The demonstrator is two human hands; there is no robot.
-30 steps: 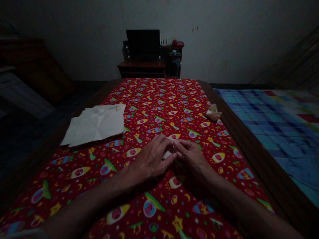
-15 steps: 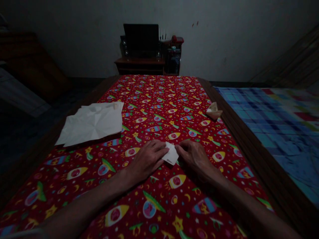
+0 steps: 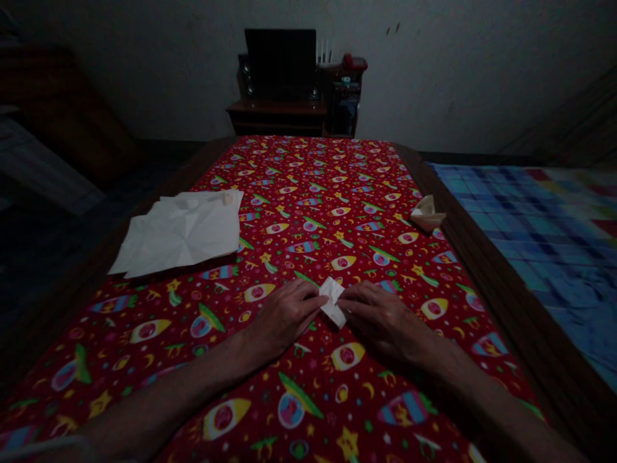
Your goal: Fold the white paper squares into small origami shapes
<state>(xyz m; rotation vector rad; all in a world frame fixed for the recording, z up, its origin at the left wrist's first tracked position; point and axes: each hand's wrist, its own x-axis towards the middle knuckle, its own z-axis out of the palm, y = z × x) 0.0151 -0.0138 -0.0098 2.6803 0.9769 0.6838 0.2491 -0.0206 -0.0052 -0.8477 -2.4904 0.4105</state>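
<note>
Between my hands, low over the red patterned cloth [image 3: 308, 360], is a small folded piece of white paper [image 3: 332, 303]. The fingers of my left hand [image 3: 289, 312] are closed on its left edge, thumb and fingertips together. On the opposite side my right hand [image 3: 380, 315] pinches the right edge. Creases and a raised flap show on the paper's upper face. How its underside is folded stays hidden.
Creased white sheets [image 3: 180, 235] lie stacked at the left, with a small pale piece [image 3: 227, 198] on top. A folded paper shape [image 3: 427, 215] stands near the right edge. A dark monitor [image 3: 280, 63] and cabinet are at the far wall.
The folded paper has turned and its flaps have shifted between my fingers. My right hand has come closer over its right edge. The camera view has tilted slightly.
</note>
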